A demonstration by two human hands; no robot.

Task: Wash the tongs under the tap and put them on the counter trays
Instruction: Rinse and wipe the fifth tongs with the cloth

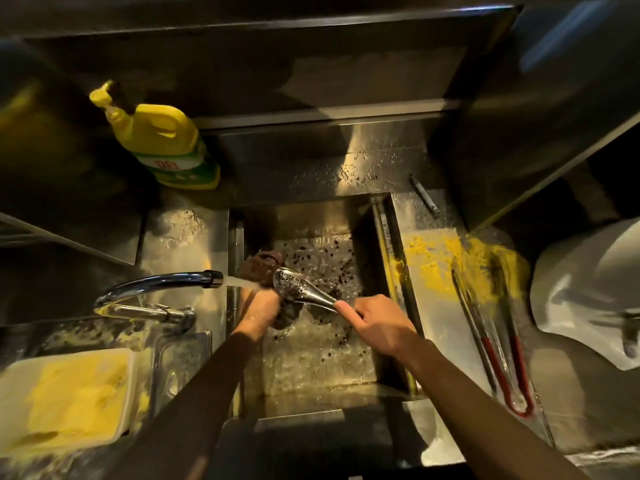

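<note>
My right hand (375,323) grips the handle end of shiny steel tongs with a perforated spoon-shaped head (294,287), held over the sink (346,368). The head sits just past the water stream running from the chrome tap (162,284). My left hand (259,306) is under the stream, holding a dark brown scrubbing cloth (263,266) against the tongs' head. A second pair of tongs with red handles (498,351) lies on the steel counter tray (446,327) to the right of the sink.
A yellow detergent bottle (162,140) stands behind the sink at the left. A white tub of yellow food (65,400) sits at the near left. Yellow crumbs (450,258) cover the right counter, dark bits dot the sink floor. A white container (588,289) is at far right.
</note>
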